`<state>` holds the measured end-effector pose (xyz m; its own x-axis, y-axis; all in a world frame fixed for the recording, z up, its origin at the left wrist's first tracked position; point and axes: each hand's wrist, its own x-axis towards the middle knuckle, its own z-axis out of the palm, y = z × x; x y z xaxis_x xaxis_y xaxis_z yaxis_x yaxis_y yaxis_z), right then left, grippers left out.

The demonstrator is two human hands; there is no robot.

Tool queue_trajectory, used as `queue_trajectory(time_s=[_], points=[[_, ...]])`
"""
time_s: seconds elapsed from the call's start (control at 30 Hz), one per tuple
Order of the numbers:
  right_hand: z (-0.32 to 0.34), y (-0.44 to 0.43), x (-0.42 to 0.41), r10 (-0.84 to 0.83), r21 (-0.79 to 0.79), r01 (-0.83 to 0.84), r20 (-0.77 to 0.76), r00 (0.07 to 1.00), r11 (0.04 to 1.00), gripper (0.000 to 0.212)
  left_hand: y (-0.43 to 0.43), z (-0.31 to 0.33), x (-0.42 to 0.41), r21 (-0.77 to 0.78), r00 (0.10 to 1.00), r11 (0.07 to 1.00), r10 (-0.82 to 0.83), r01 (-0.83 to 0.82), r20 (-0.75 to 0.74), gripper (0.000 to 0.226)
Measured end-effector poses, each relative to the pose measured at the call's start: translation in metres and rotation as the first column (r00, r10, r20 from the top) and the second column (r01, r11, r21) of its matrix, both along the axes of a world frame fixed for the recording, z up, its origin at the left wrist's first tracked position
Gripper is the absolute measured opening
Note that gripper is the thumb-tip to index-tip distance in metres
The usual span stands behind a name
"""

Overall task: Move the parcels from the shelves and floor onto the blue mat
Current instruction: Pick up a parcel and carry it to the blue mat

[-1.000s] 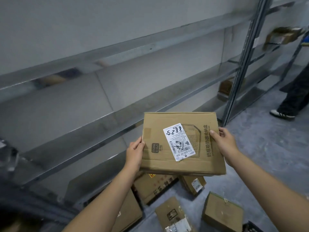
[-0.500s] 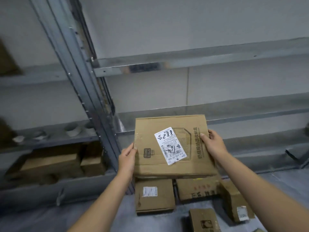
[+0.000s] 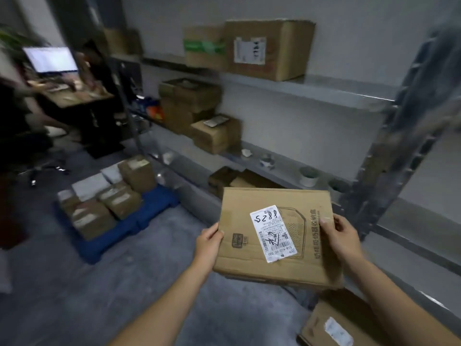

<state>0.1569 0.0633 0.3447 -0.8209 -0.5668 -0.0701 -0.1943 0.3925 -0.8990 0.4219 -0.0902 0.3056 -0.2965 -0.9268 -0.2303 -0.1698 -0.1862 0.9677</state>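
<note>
Head view: a flat brown cardboard parcel [image 3: 237,255] bearing a white printed label is held level in the air, above the grey concrete floor [image 3: 99,295] and in front of the grey metal shelving [image 3: 311,89]. The left hand [image 3: 208,242] clasps the parcel's left edge, thumb on the top face. The right hand [image 3: 340,236] clasps the right edge, fingers curled round it. The blue rectangular mat [image 3: 154,206] lies on the floor to the left, well apart from the parcel, carrying several stacked brown boxes [image 3: 104,203]. Another brown labelled box [image 3: 344,323] lies on the floor under the right forearm.
</note>
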Motion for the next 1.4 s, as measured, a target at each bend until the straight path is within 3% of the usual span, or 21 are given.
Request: queue_trajectory(time_s=[0.13, 0.27, 0.67, 0.97, 1.13, 1.4], points=[[-0.009, -0.096, 0.049, 0.180, 0.024, -0.180, -0.015, 0.984, 0.983, 0.045, -0.045, -0.005, 0.072, 0.019, 0.984, 0.984, 0.176, -0.177, 0.021, 0.033], [-0.015, -0.182, 0.083, 0.322, 0.026, -0.325, 0.076, 0.944, 0.945, 0.045, -0.085, -0.012, 0.114, 0.042, 0.946, 0.946, 0.318, -0.321, 0.072, 0.034], [-0.049, -0.457, 0.106, 0.631, 0.012, -0.635, 0.104, 0.769, 0.772, 0.037, -0.256, -0.018, 0.147, 0.027, 0.813, 0.825, 0.550, -0.564, 0.193, 0.036], [-0.071, -0.614, 0.125, 0.706, 0.114, -0.728, 0.182, 0.685, 0.677, 0.034, -0.367, -0.045, 0.159, 0.103, 0.745, 0.743, 0.636, -0.661, 0.199, 0.036], [-0.085, -0.697, 0.149, 0.744, 0.132, -0.759, 0.152, 0.651, 0.637, 0.028, -0.443, -0.062, 0.179, 0.110, 0.708, 0.704, 0.672, -0.701, 0.217, 0.038], [-0.094, -0.831, 0.185, 0.635, 0.239, -0.653, 0.159, 0.756, 0.719, 0.033, -0.603, -0.079, 0.223, 0.213, 0.813, 0.787, 0.577, -0.580, 0.081, 0.045]])
